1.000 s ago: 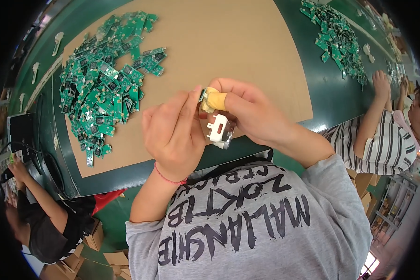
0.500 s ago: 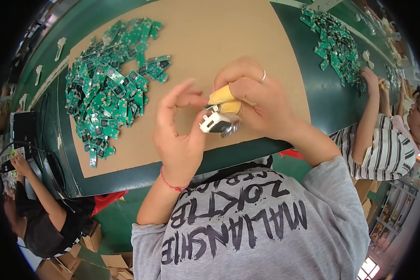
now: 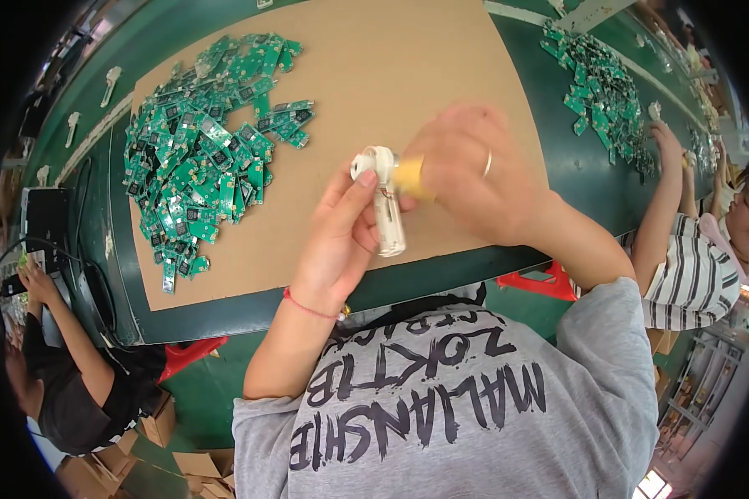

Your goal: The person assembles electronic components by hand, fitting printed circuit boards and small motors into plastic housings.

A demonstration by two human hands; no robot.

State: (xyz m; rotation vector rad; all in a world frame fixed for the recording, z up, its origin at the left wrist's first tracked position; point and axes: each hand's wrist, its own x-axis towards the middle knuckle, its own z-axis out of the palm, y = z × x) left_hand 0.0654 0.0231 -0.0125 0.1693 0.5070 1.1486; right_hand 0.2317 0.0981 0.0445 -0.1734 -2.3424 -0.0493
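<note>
Left hand [image 3: 334, 233] pinching white tubular device [image 3: 389, 226] above cardboard [image 3: 374, 83], by bench's [image 3: 225, 313] near edge; right hand [image 3: 478, 183] blurred beside its head, grip can't be told; risk: sideways push could twist device loose, dropping it over that edge

Fairly bright, even light covers the cardboard sheet [image 3: 391, 75], with a soft sheen on the dark tabletop [image 3: 587, 176] at right. The right hand [image 3: 478, 179] smears with motion blur (its yellow finger cover [image 3: 409, 176] too), while the left hand [image 3: 338, 233] looks sharper. Straight lines bow toward the blackened sides.
</note>
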